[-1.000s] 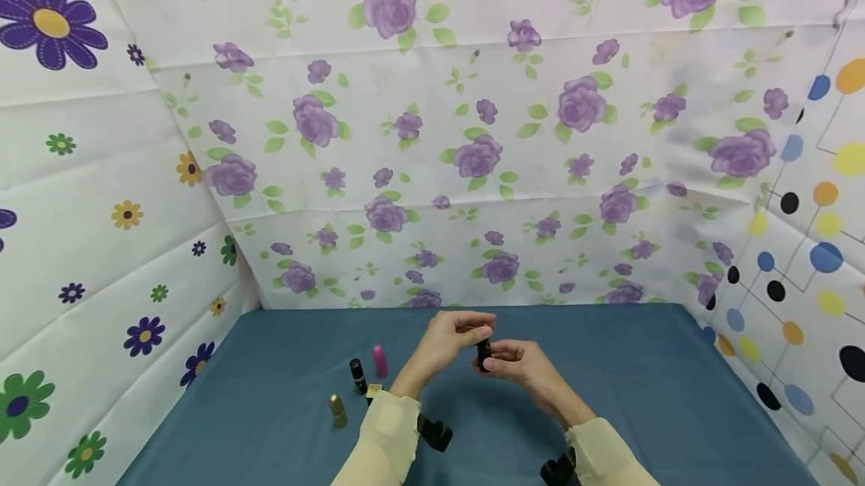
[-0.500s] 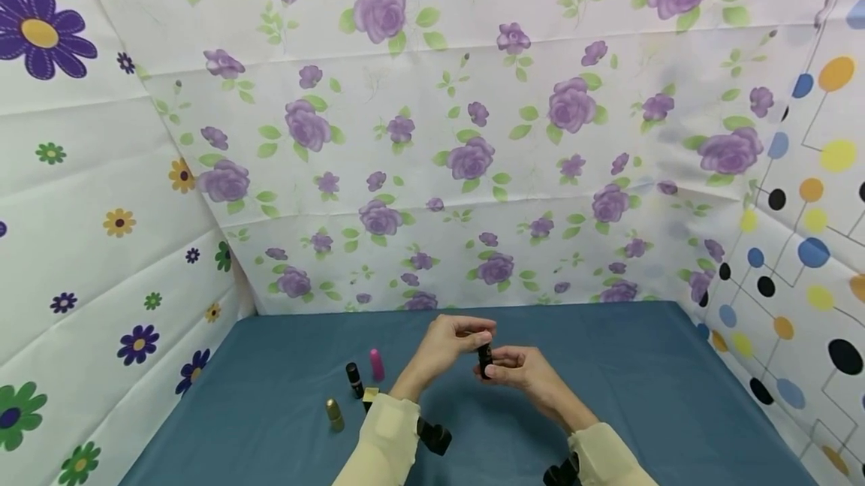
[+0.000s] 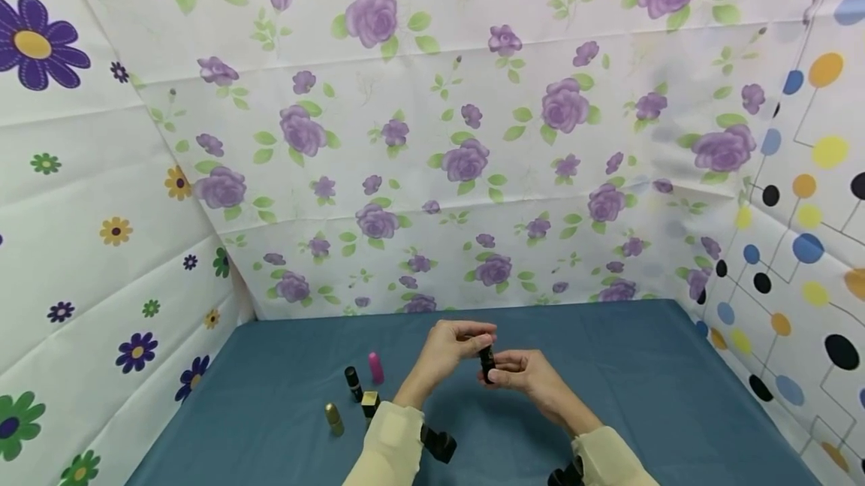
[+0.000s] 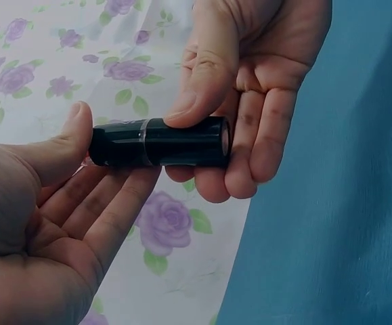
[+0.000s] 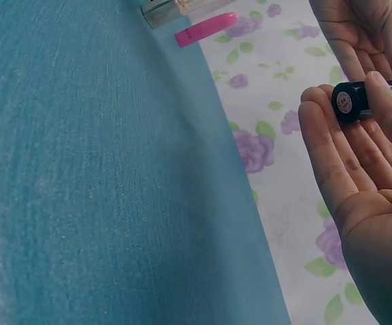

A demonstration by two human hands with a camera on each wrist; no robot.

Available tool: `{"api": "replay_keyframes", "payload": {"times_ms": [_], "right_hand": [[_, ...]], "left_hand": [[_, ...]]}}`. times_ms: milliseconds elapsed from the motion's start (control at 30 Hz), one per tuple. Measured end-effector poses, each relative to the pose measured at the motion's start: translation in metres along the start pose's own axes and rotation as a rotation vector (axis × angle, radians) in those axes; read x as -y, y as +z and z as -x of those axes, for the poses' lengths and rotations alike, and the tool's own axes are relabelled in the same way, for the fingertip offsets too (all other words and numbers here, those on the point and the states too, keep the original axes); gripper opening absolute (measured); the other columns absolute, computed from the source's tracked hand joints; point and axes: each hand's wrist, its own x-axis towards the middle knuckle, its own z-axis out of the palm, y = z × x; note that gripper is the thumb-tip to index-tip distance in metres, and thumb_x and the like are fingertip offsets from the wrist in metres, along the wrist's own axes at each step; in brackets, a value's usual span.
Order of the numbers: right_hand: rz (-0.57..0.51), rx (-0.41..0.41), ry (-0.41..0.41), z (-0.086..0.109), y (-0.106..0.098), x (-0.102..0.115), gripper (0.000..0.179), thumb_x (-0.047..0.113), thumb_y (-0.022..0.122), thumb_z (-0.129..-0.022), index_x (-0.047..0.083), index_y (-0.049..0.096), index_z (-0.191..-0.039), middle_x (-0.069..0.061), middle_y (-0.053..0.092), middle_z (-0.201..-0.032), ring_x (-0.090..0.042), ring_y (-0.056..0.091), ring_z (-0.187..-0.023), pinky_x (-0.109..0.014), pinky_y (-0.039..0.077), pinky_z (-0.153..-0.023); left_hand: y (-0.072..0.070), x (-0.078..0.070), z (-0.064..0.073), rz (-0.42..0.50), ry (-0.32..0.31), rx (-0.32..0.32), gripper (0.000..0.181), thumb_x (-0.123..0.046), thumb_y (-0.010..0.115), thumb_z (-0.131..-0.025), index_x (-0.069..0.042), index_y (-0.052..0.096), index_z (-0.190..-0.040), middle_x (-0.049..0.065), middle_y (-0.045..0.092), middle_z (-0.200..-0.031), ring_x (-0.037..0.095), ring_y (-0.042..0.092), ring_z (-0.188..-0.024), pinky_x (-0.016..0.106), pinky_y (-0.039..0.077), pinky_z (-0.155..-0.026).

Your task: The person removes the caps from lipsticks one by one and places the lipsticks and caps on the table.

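My left hand (image 3: 442, 351) pinches the top of a black lipstick (image 3: 487, 366); my right hand (image 3: 532, 381) holds its lower end between thumb and fingers. It is above the blue table (image 3: 649, 396), long axis nearly upright, its round sticker (image 5: 344, 103) facing down. On the table, to the left, are a pink tube (image 3: 375, 368), a dark tube (image 3: 353, 383), a gold-topped tube (image 3: 370, 402) and a gold tube (image 3: 334, 419).

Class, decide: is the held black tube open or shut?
The black tube looks shut: its two black parts meet at a silver band, no gap showing.
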Motion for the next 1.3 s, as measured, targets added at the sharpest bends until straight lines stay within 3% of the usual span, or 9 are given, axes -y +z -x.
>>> {"api": "replay_keyframes", "payload": {"times_ms": [267,533,667,800,967,1133,1300], "right_hand": [[0.048,-0.004,-0.020,0.000,0.000,0.003,0.044,0.017,0.073,-0.100,-0.011,0.065,-0.132,-0.020,0.075,-0.115,-0.024,0.075,-0.103,-0.058,0.053,-0.100],[0.087,-0.016,0.000,0.001,-0.001,0.006,0.050,0.019,0.073,-0.100,-0.015,0.061,-0.134,-0.021,0.075,-0.115,-0.029,0.075,-0.104,-0.055,0.054,-0.100],[0.254,-0.047,0.001,0.001,-0.003,0.001,0.041,0.017,0.078,-0.095,-0.009,0.070,-0.125,-0.020,0.076,-0.111,-0.027,0.075,-0.100,-0.046,0.060,-0.091],[0.368,-0.106,0.028,0.004,-0.006,-0.005,0.034,0.016,0.080,-0.092,-0.006,0.074,-0.119,-0.016,0.077,-0.109,-0.025,0.074,-0.099,-0.042,0.062,-0.085],[0.315,-0.148,0.029,0.005,-0.009,-0.004,0.038,0.017,0.080,-0.093,-0.006,0.071,-0.122,-0.018,0.075,-0.112,-0.030,0.073,-0.104,-0.045,0.061,-0.089],[0.314,-0.159,0.035,0.003,-0.014,-0.003,0.041,0.020,0.082,-0.093,-0.005,0.070,-0.123,-0.016,0.075,-0.112,-0.028,0.073,-0.103,-0.045,0.060,-0.089],[0.378,-0.277,0.019,0.009,-0.031,-0.001,0.038,0.019,0.081,-0.094,-0.004,0.068,-0.121,-0.012,0.075,-0.111,-0.025,0.072,-0.102,-0.046,0.059,-0.090]], "left_hand": [[0.002,0.001,0.001,0.083,-0.022,-0.039,0.026,-0.016,0.068,-0.102,-0.007,0.076,-0.125,0.012,0.076,-0.118,0.030,0.075,-0.105,0.040,0.059,-0.095],[0.005,0.006,-0.002,0.134,-0.050,-0.068,0.031,-0.013,0.067,-0.103,0.002,0.072,-0.129,0.016,0.075,-0.118,0.033,0.073,-0.109,0.037,0.060,-0.091],[0.000,0.001,-0.004,0.174,-0.057,-0.140,0.032,-0.016,0.066,-0.104,0.002,0.072,-0.130,0.018,0.074,-0.118,0.031,0.072,-0.111,0.036,0.060,-0.092],[-0.008,-0.004,-0.005,0.128,-0.058,-0.233,0.030,-0.022,0.068,-0.103,-0.006,0.075,-0.128,0.013,0.075,-0.117,0.025,0.073,-0.110,0.036,0.060,-0.093],[-0.007,-0.001,-0.007,0.054,-0.039,-0.238,0.032,-0.025,0.071,-0.101,-0.008,0.075,-0.128,0.011,0.075,-0.119,0.025,0.073,-0.109,0.036,0.059,-0.093],[0.003,0.005,-0.010,-0.033,0.006,-0.294,0.030,-0.024,0.072,-0.101,-0.008,0.077,-0.125,0.008,0.076,-0.117,0.022,0.074,-0.105,0.038,0.060,-0.092],[0.026,0.014,-0.017,-0.189,0.040,-0.373,0.030,-0.024,0.075,-0.098,-0.013,0.077,-0.125,-0.001,0.078,-0.110,0.011,0.073,-0.095,0.033,0.060,-0.082]]}}
